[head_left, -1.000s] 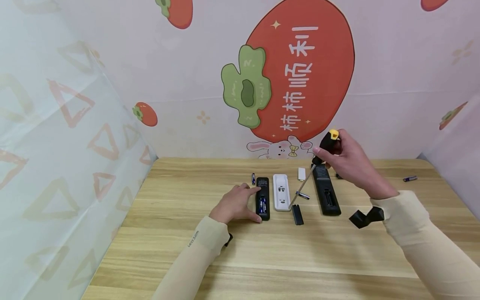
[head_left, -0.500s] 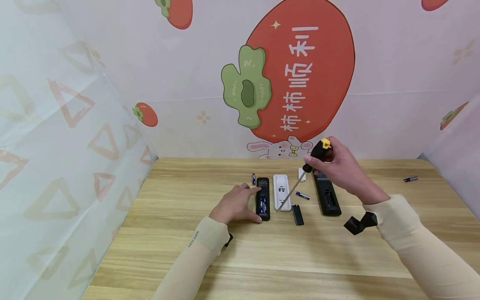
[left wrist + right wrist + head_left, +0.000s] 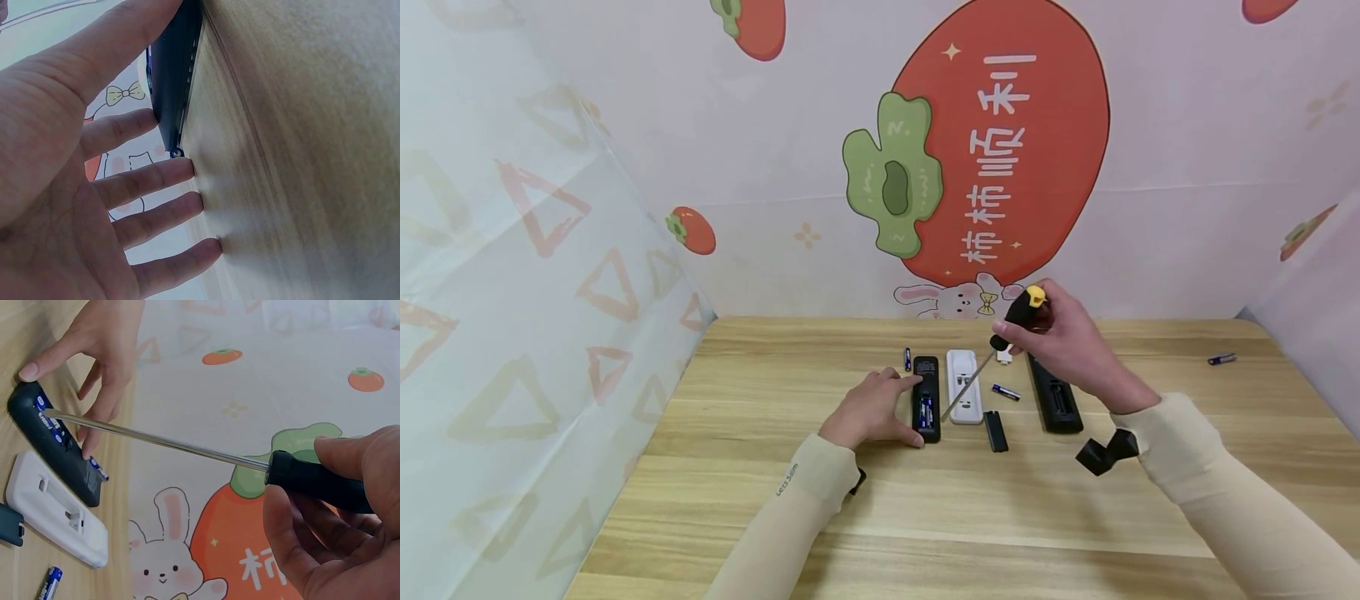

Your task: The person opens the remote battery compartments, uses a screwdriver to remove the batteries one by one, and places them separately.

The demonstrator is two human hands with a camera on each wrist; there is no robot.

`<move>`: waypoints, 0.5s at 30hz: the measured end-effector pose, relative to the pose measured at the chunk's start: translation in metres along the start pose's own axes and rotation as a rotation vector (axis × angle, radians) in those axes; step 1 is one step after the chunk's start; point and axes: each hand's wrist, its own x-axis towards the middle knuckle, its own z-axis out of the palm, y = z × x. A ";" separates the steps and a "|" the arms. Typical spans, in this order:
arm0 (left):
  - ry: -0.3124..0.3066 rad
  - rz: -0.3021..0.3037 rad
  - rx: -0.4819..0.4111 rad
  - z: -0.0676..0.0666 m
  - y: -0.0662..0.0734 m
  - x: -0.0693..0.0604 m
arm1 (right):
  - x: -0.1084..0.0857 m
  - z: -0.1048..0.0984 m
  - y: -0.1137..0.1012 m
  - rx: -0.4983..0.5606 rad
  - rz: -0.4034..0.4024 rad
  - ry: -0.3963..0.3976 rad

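A small black remote control (image 3: 931,385) lies back up, its compartment uncovered and holding batteries (image 3: 927,413). My left hand (image 3: 868,408) rests beside it with outstretched fingers; thumb and index finger touch its left side, and the other fingertips meet the table in the left wrist view. My right hand (image 3: 1067,342) grips a screwdriver (image 3: 1021,310) by its black and yellow handle. The shaft (image 3: 181,445) slants down left, its tip overlapping the batteries in the right wrist view; contact cannot be told. A white remote control (image 3: 962,360) with an uncovered compartment lies just right.
Loose batteries lie around: one (image 3: 907,359) behind the black remote, one (image 3: 1006,392) mid-table, another (image 3: 1222,359) far right. A black battery cover (image 3: 996,432), a partly hidden white piece (image 3: 1004,357) and a larger black remote (image 3: 1062,412) sit nearby. A patterned backdrop (image 3: 805,275) borders the table.
My right hand has moved left with the screwdriver; its tip has passed across the white remote towards the small black one. My left hand has stayed still.
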 end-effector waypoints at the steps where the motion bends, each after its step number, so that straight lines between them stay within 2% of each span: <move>1: 0.000 0.002 -0.002 0.000 0.000 0.000 | 0.000 0.001 0.000 -0.001 -0.002 0.002; 15: -0.005 0.001 0.002 -0.001 0.001 0.000 | 0.005 0.007 0.001 0.013 -0.045 0.022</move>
